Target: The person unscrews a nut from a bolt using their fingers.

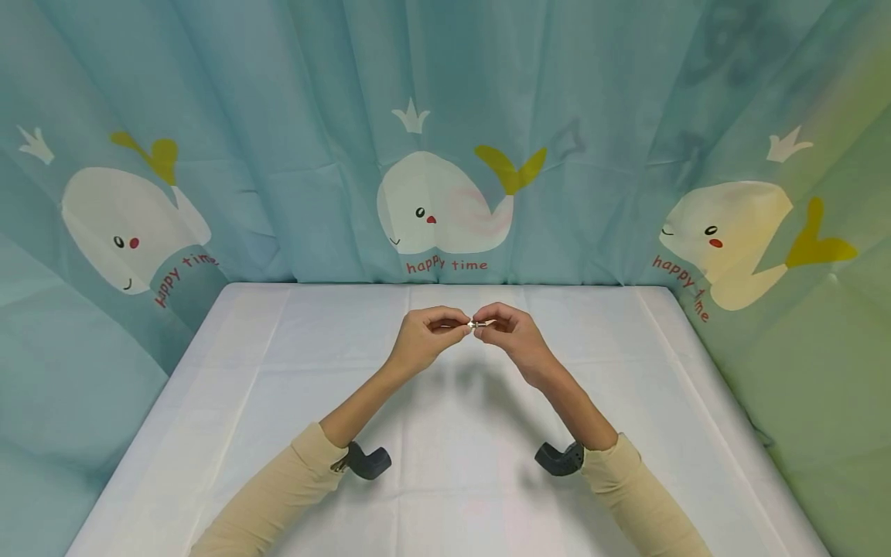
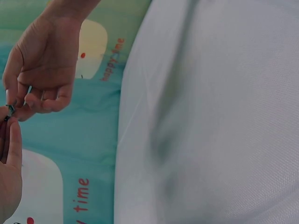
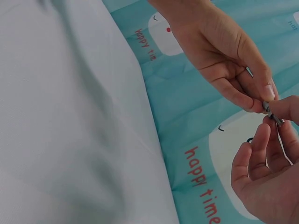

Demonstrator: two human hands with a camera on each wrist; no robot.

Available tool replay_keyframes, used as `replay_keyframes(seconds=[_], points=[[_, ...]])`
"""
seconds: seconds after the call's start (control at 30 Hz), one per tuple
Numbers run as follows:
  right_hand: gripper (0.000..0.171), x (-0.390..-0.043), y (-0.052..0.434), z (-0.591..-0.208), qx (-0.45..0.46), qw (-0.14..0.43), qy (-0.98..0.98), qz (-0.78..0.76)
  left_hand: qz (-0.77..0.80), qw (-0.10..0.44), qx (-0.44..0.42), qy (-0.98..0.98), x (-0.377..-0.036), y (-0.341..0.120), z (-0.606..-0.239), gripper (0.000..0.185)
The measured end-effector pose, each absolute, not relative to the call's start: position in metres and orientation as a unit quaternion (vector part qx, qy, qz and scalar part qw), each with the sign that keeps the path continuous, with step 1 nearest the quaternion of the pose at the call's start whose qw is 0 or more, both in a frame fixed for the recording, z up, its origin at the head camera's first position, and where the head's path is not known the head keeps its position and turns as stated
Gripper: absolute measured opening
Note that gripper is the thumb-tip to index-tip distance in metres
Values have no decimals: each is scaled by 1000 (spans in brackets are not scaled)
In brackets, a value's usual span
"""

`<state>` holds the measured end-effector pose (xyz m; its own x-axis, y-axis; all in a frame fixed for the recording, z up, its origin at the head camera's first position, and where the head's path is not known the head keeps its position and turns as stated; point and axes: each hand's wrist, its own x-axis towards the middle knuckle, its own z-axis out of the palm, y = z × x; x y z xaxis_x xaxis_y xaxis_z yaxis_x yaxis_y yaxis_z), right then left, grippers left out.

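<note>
Over the far middle of the table, my left hand (image 1: 422, 340) and right hand (image 1: 513, 338) meet fingertip to fingertip. Between them is a small silvery bolt-like metal piece (image 3: 274, 116), with a narrow shaft and a wider part. In the right wrist view the left hand (image 3: 222, 53) pinches one end between thumb and fingers. The right hand (image 3: 271, 179) pinches the other end, its remaining fingers loosely bent. Fingertips cover much of the metal piece (image 2: 10, 111) in the left wrist view.
A white cloth covers the table (image 1: 445, 464), and the hands cast shadows on it. Behind and at both sides hangs a blue-green curtain (image 1: 313, 209) printed with whales. Dark curved wrist mounts (image 1: 369, 462) stick out inward from the beige sleeves (image 1: 285, 487).
</note>
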<state>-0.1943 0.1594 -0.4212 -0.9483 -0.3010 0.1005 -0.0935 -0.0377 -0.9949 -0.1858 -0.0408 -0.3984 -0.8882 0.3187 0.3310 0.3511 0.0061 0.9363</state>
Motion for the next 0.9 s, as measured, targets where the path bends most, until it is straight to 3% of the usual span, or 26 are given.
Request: replay_keyframes(seconds=[0.4, 0.9], points=[[28, -194, 159, -420, -126, 82, 701, -697, -667, 17, -240, -705, -186, -41, -398, 11], [15, -193, 159, -419, -138, 70, 696, -701, -669, 15, -239, -704, -187, -40, -400, 10]])
